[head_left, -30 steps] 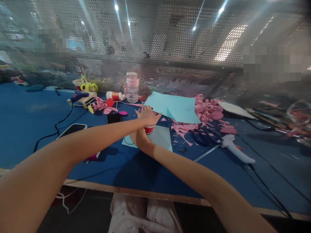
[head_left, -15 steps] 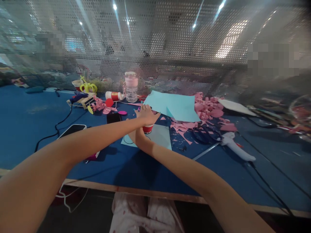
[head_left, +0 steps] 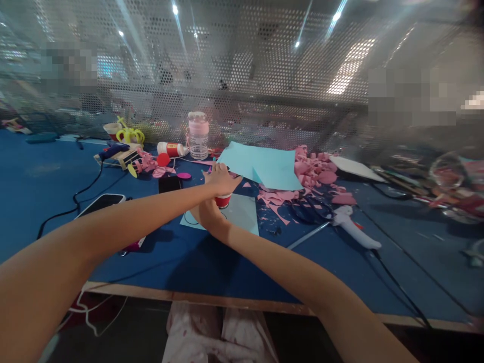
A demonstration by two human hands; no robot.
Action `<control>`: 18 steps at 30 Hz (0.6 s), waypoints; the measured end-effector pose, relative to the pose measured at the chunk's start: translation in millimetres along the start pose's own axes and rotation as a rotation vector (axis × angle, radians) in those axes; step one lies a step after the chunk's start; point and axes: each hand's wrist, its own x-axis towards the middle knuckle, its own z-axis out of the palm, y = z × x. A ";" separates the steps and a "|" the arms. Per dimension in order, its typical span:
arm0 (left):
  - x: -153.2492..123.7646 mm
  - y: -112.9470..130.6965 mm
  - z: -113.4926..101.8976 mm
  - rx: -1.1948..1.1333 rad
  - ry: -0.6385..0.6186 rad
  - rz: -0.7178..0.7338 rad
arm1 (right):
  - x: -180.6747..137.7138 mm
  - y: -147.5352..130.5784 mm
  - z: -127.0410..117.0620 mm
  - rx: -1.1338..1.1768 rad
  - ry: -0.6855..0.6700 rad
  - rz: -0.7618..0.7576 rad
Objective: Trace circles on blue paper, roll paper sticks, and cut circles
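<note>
A red paper cup (head_left: pixel 223 201) stands on a pale blue sheet (head_left: pixel 244 214) with circles drawn in dark line. My left hand (head_left: pixel 221 180) lies over the top of the cup, holding it down, with the thumb stretched to the right. Crossing beneath the left forearm, my right hand (head_left: pixel 206 212) is bent against the cup's left side, low over the sheet. Its fingers are hidden behind the left hand and wrist, so what they hold does not show. A small teal tip pokes up just beyond the left hand; I cannot make out what it belongs to.
Light blue paper (head_left: pixel 260 166) lies behind, beside pink scraps (head_left: pixel 315 169). A white glue gun (head_left: pixel 355 227) with its cord lies right, near dark-handled scissors (head_left: pixel 312 209). Left are a phone (head_left: pixel 102 204), a toppled paper cup (head_left: pixel 170 149) and a clear bottle (head_left: pixel 198 136). Perforated metal (head_left: pixel 234 65) stands behind.
The whole view has shifted slightly, so everything sits a little further left. Both hands keep almost the same pose around the cup.
</note>
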 end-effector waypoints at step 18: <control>-5.5 2.9 -5.1 0.000 -0.008 -0.014 | -23.9 8.8 -3.4 -0.111 0.028 -0.153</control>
